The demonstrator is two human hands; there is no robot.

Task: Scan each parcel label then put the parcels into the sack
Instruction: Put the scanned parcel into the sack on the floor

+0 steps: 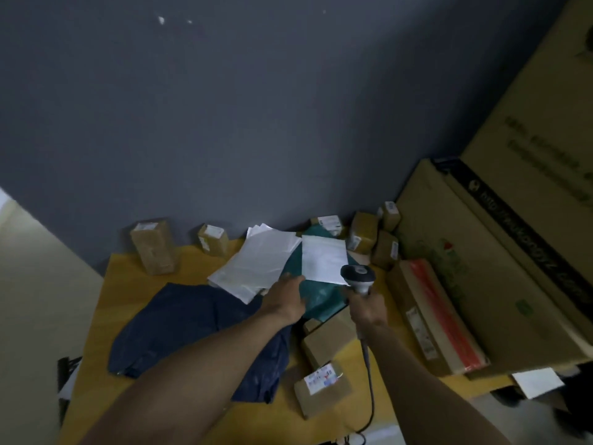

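A teal poly-mailer parcel (324, 300) with a white label (324, 260) lies on the yellow table (134, 284). My left hand (285, 298) rests on the mailer's left edge with its fingers stretched toward the label. My right hand (367, 308) grips the handle of a grey barcode scanner (358, 276), whose head hovers over the label's lower right corner. A dark blue sack (192, 329) lies flat on the table under my left forearm. Small cardboard parcels (324, 393) with labels sit below the mailer.
White mailers (256, 261) are stacked left of the teal one. Brown boxes (154, 245) stand along the grey wall at the back. Large cartons (481, 268) crowd the right side. The scanner's cable (369, 380) runs down toward the table's front edge.
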